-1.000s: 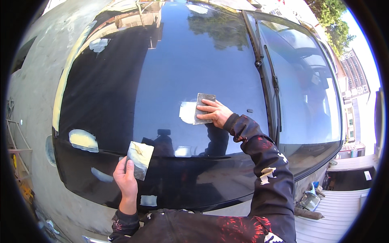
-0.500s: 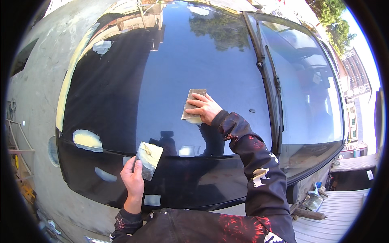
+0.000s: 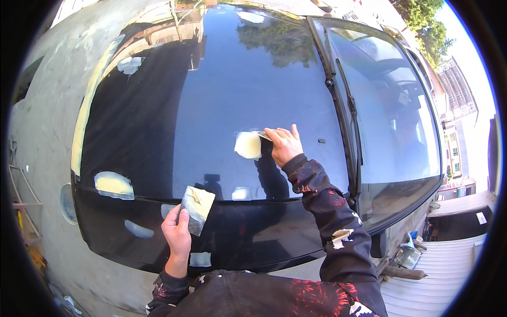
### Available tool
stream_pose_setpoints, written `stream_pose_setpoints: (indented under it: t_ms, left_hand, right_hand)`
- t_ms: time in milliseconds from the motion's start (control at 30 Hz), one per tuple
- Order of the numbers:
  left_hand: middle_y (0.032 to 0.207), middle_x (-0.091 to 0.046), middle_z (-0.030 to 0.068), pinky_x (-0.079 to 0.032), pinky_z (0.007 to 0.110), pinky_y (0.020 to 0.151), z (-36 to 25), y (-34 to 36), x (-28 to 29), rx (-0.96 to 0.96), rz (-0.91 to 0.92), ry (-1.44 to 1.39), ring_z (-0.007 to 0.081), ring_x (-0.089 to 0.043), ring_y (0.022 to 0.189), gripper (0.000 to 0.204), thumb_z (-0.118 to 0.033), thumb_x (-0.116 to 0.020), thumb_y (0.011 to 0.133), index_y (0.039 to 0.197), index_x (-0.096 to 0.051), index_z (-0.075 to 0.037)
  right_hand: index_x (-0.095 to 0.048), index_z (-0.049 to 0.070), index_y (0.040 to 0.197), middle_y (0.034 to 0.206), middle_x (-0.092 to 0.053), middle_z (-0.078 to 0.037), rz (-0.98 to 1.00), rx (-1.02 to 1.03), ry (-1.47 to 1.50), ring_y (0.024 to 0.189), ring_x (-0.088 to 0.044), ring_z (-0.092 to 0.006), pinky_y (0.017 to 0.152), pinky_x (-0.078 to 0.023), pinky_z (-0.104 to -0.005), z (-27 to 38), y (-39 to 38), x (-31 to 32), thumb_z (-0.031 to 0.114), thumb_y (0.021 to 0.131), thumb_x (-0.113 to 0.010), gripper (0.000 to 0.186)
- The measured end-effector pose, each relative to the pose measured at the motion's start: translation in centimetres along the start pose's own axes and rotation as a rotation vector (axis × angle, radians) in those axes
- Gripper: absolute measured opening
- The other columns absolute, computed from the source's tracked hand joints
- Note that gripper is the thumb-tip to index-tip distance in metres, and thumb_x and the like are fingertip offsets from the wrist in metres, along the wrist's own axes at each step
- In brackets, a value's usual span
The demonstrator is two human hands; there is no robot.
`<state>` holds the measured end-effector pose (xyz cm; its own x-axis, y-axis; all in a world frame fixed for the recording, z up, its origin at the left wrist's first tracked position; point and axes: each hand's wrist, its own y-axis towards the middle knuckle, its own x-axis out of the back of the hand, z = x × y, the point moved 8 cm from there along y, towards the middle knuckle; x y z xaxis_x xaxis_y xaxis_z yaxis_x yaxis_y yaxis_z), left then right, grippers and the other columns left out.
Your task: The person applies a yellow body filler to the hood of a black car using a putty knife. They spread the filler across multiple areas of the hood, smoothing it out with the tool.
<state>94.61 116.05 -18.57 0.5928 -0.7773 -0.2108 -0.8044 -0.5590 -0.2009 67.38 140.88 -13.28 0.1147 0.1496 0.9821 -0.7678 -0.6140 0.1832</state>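
Note:
My left hand (image 3: 176, 235) grips a flat rectangular putty plate (image 3: 197, 212) by its lower left edge, thumb on top. Cream-coloured filler is smeared over the plate's upper part. Above the dark, glossy car hood (image 3: 216, 108), my right hand (image 3: 285, 146) pinches a thin putty spreader (image 3: 263, 136), which shows nearly edge-on. Its tip is at the upper right edge of a round cream filler patch (image 3: 247, 146) on the hood. Most of the spreader hides behind my fingers. Whether it touches the hood I cannot tell.
Other filler patches dot the bodywork, including a large one (image 3: 113, 185) at the left. A cream strip (image 3: 84, 127) runs along the hood's left edge. Wipers (image 3: 353, 105) and the windshield (image 3: 396, 121) lie to the right. A metal frame (image 3: 26, 203) stands far left.
My right hand has shifted right and turned the spreader from flat to nearly edge-on. The filler patch it covered now shows. My left hand and the plate have barely moved.

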Motion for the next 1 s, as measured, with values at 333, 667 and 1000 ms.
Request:
stream_pose_setpoints:
  t_ms: [333, 667, 1000]
  left_hand:
    - [0.096, -0.070, 0.0051, -0.049, 0.024, 0.080, 0.4, -0.5, 1.0, 0.030, -0.004, -0.005, 0.0091, -0.061, 0.087, 0.026, -0.013, -0.061, 0.099, 0.113, -0.066, 0.008]
    - [0.097, -0.070, 0.0054, -0.049, 0.025, 0.080, 0.7, -0.9, 0.9, 0.025, 0.021, 0.013, 0.0094, -0.061, 0.087, 0.026, -0.013, -0.060, 0.099, 0.113, -0.066, 0.008]
    - [0.098, -0.070, 0.0058, -0.050, 0.025, 0.080, 0.2, -0.9, 1.4, 0.018, 0.007, 0.008, 0.0095, -0.061, 0.088, 0.026, -0.013, -0.060, 0.099, 0.114, -0.066, 0.008]
  right_hand:
    - [-0.063, 0.015, 0.123, 0.109, -0.061, -0.011, -0.019, -0.034, 0.034, 0.108, -0.057, -0.0336, 0.089, -0.044, -0.0461, 5.3, -0.3, -3.7, 0.003, 0.076, -0.058, 0.049]
    - [-0.067, 0.015, 0.121, 0.112, -0.065, -0.010, 0.154, 0.066, 0.118, 0.107, -0.060, -0.0326, 0.096, -0.045, -0.0440, 6.8, -5.0, -1.9, 0.003, 0.076, -0.058, 0.047]
    - [-0.066, 0.019, 0.120, 0.113, -0.063, -0.009, 0.023, -0.052, 0.042, 0.112, -0.057, -0.0323, 0.096, -0.043, -0.0468, 4.1, 1.3, -3.8, 0.005, 0.080, -0.058, 0.043]
